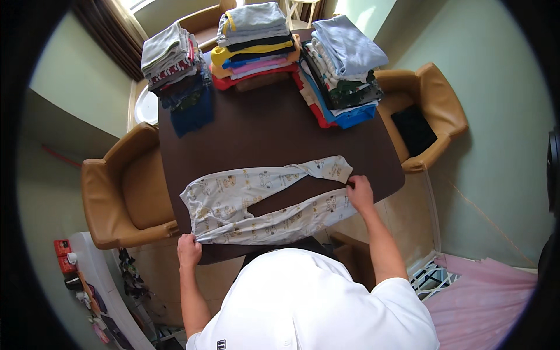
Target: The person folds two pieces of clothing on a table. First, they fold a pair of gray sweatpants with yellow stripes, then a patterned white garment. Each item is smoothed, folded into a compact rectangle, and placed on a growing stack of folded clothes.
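Note:
White pants [268, 224] with a small tan and grey print lie spread across the near part of the dark brown table [256, 131], waistband to the left and legs to the right. At the near corner of the waistband, my left hand [189, 249] is closed on the fabric. My right hand [360, 192] grips the cuff end of the nearer leg. The farther leg lies loose, its cuff just beyond my right hand, and bare tabletop shows in the gap between the legs.
Three stacks of folded clothes stand along the far edge: a left stack [172, 64], a middle stack [255, 46] and a right stack [341, 67]. Tan armchairs flank the table at left [131, 186] and right [434, 93]; a black folded cloth [414, 129] lies on the right one.

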Available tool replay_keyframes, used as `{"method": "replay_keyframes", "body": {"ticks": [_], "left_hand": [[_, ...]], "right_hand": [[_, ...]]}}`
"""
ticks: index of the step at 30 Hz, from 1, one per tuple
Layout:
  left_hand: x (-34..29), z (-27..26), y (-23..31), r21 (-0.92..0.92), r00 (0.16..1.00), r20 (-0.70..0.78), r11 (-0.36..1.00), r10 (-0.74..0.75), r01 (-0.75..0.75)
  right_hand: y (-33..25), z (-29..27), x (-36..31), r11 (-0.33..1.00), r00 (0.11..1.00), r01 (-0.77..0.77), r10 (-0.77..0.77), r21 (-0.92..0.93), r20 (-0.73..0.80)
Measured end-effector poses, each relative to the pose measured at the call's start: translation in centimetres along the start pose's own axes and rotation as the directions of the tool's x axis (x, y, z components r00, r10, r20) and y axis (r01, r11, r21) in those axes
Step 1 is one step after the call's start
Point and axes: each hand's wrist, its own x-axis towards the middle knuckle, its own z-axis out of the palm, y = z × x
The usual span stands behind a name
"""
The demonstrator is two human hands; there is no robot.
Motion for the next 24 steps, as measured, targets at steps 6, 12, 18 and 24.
{"method": "replay_keyframes", "body": {"ticks": [6,12,18,24], "left_hand": [[-0.8,0.6,0.6,-0.034,0.999,-0.043,0.999,-0.017,0.016],[-1.2,1.2,0.2,-0.053,0.995,-0.095,0.998,-0.027,0.022],[-0.5,1.8,0.0,-0.02,0.994,-0.098,0.999,-0.04,0.038],[-0.1,1.6,-0.2,0.023,0.995,-0.061,0.996,-0.081,0.083]], "right_hand": [[-3.1,1.3,1.9,0.949,0.988,0.151,-0.157,-0.277,0.001],[-1.9,-0.7,4.6,0.981,0.968,0.194,-0.193,-0.007,-0.158],[-3.4,-3.9,7.4,0.79,0.992,-0.047,0.107,0.612,-0.062],[-6.6,-6.1,8.7,0.269,0.771,-0.576,0.494,0.772,0.403]]}}
